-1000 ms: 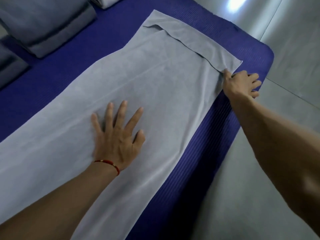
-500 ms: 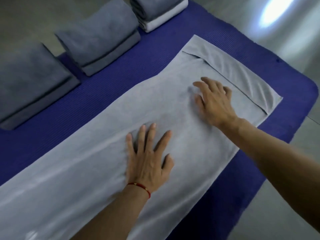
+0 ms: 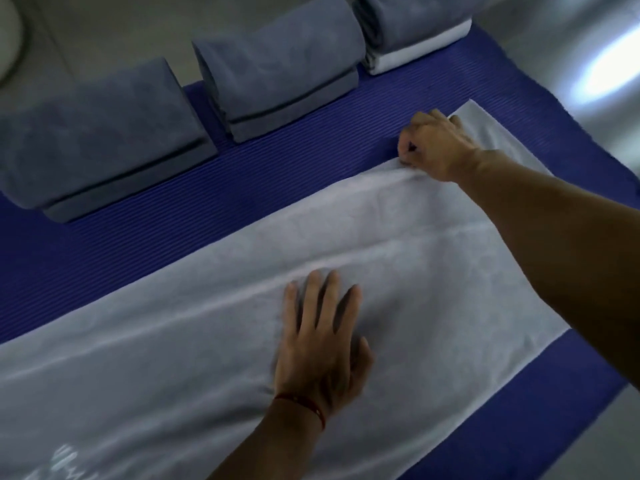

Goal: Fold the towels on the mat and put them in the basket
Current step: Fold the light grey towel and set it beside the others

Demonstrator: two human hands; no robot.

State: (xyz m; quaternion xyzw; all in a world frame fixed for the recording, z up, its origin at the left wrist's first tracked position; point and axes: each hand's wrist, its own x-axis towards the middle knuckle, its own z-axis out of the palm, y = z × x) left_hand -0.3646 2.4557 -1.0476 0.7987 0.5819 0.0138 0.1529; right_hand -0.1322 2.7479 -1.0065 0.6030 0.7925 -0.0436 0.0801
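Light grey towel [image 3: 207,341]: it lies spread flat on the blue mat [image 3: 104,265], a long strip from the 8 o'clock corner of the view toward 1 o'clock, with a soft crease along its length.
Left hand [image 3: 322,344]: it rests palm down on the middle of the towel, fingers straight and a little spread, pointing to 12 o'clock; a red string bracelet [image 3: 311,407] is on the wrist.
Right hand [image 3: 433,147]: it is at the far long edge of the towel, near 1 o'clock, fingers curled and pinching the cloth edge, which is lifted a little there.
Folded dark grey towels [image 3: 277,67]: three stacks stand in a row along the far edge of the mat, from 10 to 12 o'clock, apart from the spread towel.
Floor [image 3: 571,36]: grey, with a bright reflection at 2 o'clock.
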